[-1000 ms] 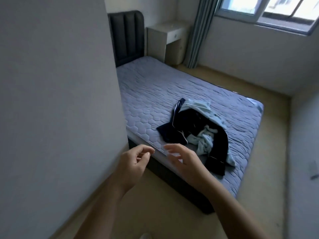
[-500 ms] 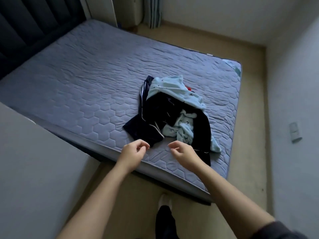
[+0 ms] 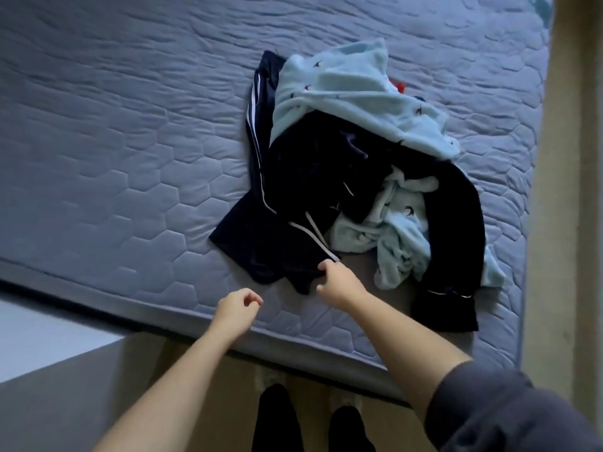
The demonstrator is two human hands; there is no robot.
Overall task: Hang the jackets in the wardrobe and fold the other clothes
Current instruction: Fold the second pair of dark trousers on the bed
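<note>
Right hand (image 3: 339, 282) pinches dark garment's (image 3: 293, 177) near hem, likely to pull it off the pale blue clothes (image 3: 359, 102); left hand (image 3: 236, 308) loosely curled, empty.

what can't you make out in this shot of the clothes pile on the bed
1. Head view: whether the right hand grips the dark garment; its curled fingers hide the contact.
2. Head view: the red item, nearly all covered by the light blue fleece.
3. Head view: how many garments there are; they overlap.
4. The wardrobe lies outside the frame.
</note>
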